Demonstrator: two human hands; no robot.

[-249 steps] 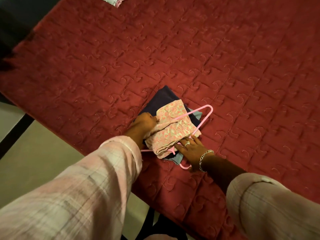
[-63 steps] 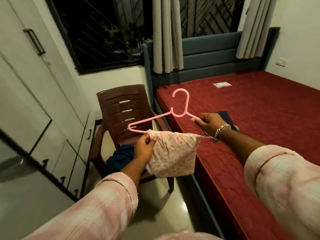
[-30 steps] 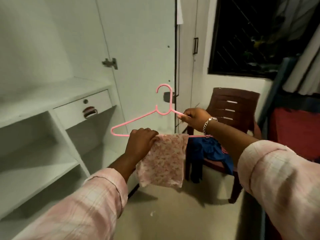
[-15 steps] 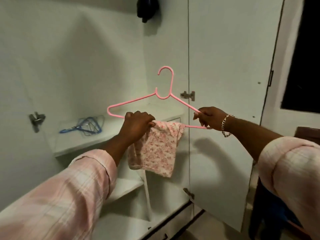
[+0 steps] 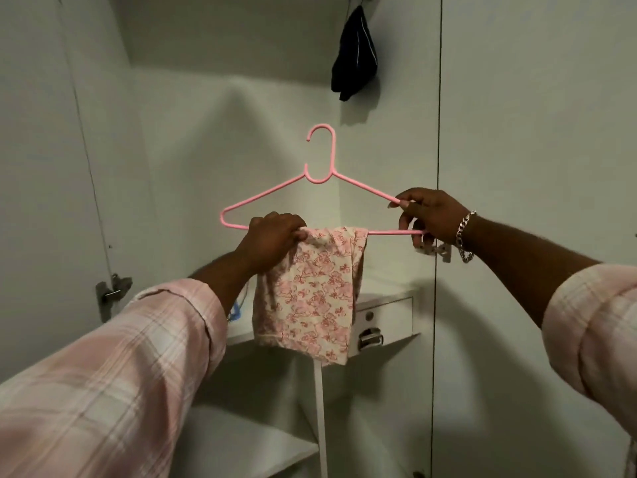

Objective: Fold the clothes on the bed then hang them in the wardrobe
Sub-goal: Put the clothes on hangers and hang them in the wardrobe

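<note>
Both hands (image 5: pixel 272 236) raised, fingers curled

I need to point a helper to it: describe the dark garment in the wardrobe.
Inside the open white wardrobe, look to the top, above the pink hanger. The dark garment hangs there alone, navy-black and bunched, unlike the pale floral cloth draped lower down.

Wardrobe interior (image 5: pixel 206 108): pale grey-white panels | shelf (image 5: pixel 386 294): mid-height, carried a small drawer (image 5: pixel 384 324) with metal pull | door (image 5: pixel 537 132): stood at right, hinge (image 5: pixel 435 249) on its edge | lighting: dim, soft shadows.
</note>
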